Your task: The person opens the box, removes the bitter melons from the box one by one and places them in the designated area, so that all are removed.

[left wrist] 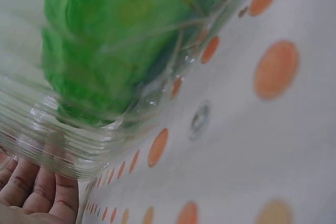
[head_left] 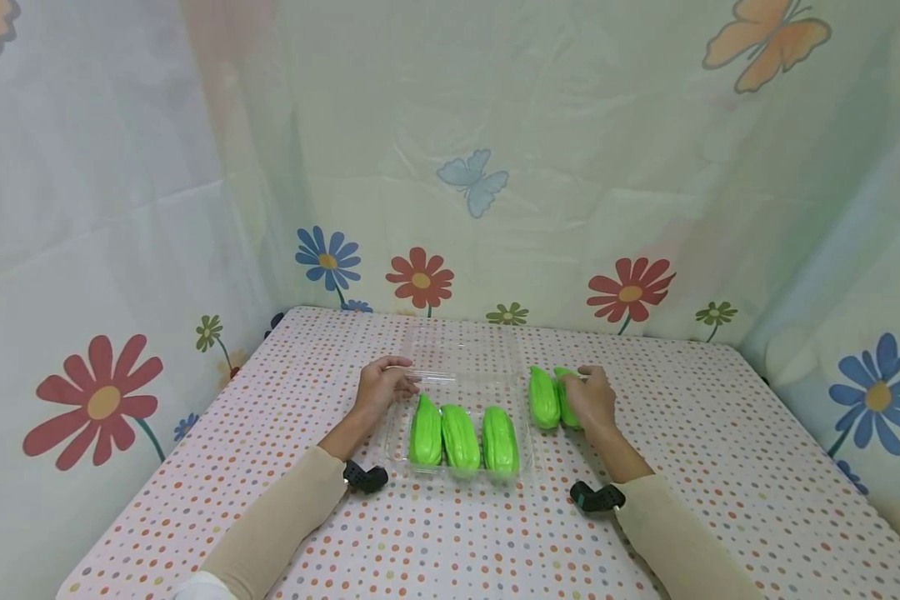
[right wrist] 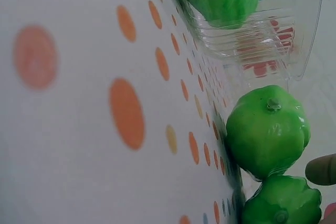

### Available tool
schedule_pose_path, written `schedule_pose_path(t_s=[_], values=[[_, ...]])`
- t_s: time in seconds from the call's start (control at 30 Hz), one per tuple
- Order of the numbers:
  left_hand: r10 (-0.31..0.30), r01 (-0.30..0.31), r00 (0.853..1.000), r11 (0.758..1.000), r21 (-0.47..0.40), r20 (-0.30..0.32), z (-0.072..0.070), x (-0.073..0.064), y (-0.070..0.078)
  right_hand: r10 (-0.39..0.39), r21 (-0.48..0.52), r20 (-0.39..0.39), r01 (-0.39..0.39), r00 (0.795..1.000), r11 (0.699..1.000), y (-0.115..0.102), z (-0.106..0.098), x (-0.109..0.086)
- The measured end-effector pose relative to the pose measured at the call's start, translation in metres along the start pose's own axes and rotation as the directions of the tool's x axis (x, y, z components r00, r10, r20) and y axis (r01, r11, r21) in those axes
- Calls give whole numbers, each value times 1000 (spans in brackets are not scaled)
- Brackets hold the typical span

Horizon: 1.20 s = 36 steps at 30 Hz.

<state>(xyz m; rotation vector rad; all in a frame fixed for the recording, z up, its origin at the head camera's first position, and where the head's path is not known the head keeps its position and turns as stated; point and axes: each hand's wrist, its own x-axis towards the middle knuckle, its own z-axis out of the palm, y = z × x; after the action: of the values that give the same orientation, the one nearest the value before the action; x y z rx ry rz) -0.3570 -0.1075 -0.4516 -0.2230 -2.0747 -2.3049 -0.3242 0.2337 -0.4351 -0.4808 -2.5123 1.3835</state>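
In the head view, an open clear plastic clamshell box (head_left: 527, 450) holds three long, glossy, ridged green fruits (head_left: 460, 437) in a row. My left hand (head_left: 378, 387) is at its back left corner. In the left wrist view the left fingers (left wrist: 44, 190) lie against the outside of the clear end wall, one fingertip showing through it. Two similar fruits stand side by side to the right of the box, a nearer one (head_left: 544, 398) and an outer fruit (right wrist: 281, 203). My right hand (head_left: 591, 400) holds the outer fruit from above, partly hiding it.
The box's clear lid (head_left: 461, 346) lies folded back toward the rear. A dotted cloth covers the table (head_left: 450, 550). Curtains (head_left: 450, 108) with flowers and butterflies hang behind and at both sides. Each wrist wears a small black camera (head_left: 365, 477).
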Motion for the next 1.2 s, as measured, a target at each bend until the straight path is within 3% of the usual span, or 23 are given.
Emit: schedule_pose_path(t_s=[0.3, 0.6, 1.0, 1.2], values=[[21, -21, 999, 1000, 5, -29, 3, 0, 0, 0, -65, -48, -3, 999, 998, -7, 0, -1], [24, -24, 999, 1000, -1, -31, 3, 0, 1, -114, -106, -128, 101, 985, 989, -20, -3, -8], [-11, 10, 1000, 1000, 25, 8, 0, 1, 1, -147, -29, -69, 145, 987, 989, -47, -1, -31], [0, 0, 1000, 1000, 24, 8, 6, -15, 24, -179, 31, 0, 179, 984, 983, -60, -4, -44]])
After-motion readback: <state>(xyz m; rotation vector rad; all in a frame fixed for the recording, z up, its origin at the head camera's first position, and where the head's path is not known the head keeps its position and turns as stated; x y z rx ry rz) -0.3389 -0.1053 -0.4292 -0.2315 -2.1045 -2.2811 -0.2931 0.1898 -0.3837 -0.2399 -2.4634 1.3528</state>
